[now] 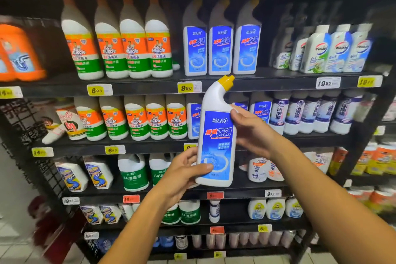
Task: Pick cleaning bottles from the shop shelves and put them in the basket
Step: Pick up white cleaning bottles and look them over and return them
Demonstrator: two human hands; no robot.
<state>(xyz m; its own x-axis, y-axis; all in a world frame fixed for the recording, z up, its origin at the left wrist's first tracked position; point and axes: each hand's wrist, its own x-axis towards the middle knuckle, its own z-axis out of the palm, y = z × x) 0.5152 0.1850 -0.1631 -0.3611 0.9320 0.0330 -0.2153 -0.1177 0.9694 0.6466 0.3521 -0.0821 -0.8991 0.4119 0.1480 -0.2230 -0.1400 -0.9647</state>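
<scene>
Bottle picked, basket not in view.
At frame centre, both hands gripped the bottle (216, 135): left hand (188, 169) low, right hand (250, 130) higher; next, find the basket.

The bottle (216, 135) I hold is smooth white plastic, a bit shiny. Its yellow cap (226, 82) is plastic too. The blue label (217, 133) on it looks like slick, glossy film. My fingers (205, 167) press on that smooth label. The shelves (278, 80) look like dark metal, painted black and mostly dull, with a soft shine along the front edge. The price tags (99, 90) look like paper under clear shiny plastic. The big orange jug (19, 53) is smooth, shiny plastic. The floor (12, 248) has pale, smooth tiles.
</scene>
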